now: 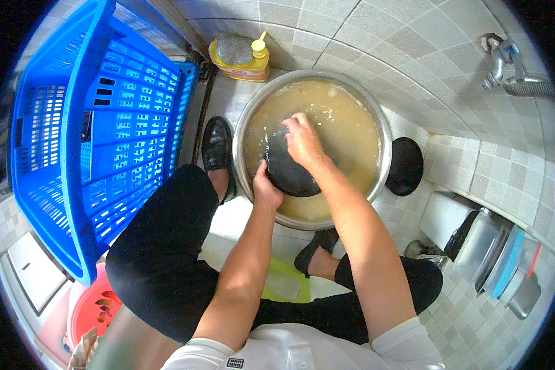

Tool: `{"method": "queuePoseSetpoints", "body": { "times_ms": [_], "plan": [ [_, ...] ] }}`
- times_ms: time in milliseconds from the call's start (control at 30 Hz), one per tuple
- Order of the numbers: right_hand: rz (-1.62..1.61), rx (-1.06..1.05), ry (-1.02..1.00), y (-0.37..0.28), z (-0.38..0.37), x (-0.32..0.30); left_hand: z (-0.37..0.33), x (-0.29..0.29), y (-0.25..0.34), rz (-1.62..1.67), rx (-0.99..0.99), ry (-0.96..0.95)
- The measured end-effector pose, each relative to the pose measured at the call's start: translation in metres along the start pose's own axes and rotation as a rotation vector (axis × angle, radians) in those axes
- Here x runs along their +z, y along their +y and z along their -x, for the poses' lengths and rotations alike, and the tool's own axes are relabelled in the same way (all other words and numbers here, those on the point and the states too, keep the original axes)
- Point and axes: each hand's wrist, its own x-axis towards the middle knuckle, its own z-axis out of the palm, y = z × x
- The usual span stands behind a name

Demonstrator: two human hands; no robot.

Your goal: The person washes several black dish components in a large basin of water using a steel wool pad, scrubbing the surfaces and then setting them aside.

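Observation:
A large round metal basin (385,132) of cloudy, brownish water stands on the floor between my feet. In it a round black plate (290,176) sits tilted, partly under the water. My left hand (267,188) grips the plate's near left rim, thumb on top and fingers out of sight beneath. Over the plate's upper part is my right hand (303,140), its fingers bent and pressed together against the surface. Whatever those fingers may hold is hidden. White flecks and foam float around both hands.
Another black round piece (404,166) lies right of the basin. Behind stands a yellow pump bottle (253,65) with a grey scouring pad (234,49). A tall blue crate (74,135) fills the left, above a red tub (98,308). Trays (499,259) lean at right, below a tap (496,61).

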Motion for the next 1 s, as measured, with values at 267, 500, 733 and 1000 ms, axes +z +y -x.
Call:
{"method": "queuePoseSetpoints", "body": {
  "times_ms": [267,500,733,1000],
  "plan": [
    [-0.124,0.025,-0.309,-0.049,0.072,-0.015,-0.005,-0.002,-0.003,0.194,-0.113,0.034],
    [0.064,0.211,-0.309,-0.023,0.149,-0.065,-0.001,0.010,-0.009,0.035,-0.041,0.020],
    [0.140,0.352,0.008,0.054,0.116,-0.065,-0.008,0.004,0.001,0.013,-0.021,-0.008],
    [0.057,0.409,0.081,0.050,0.071,-0.041,0.017,0.039,-0.006,-0.372,0.301,0.006]
  ]
}}
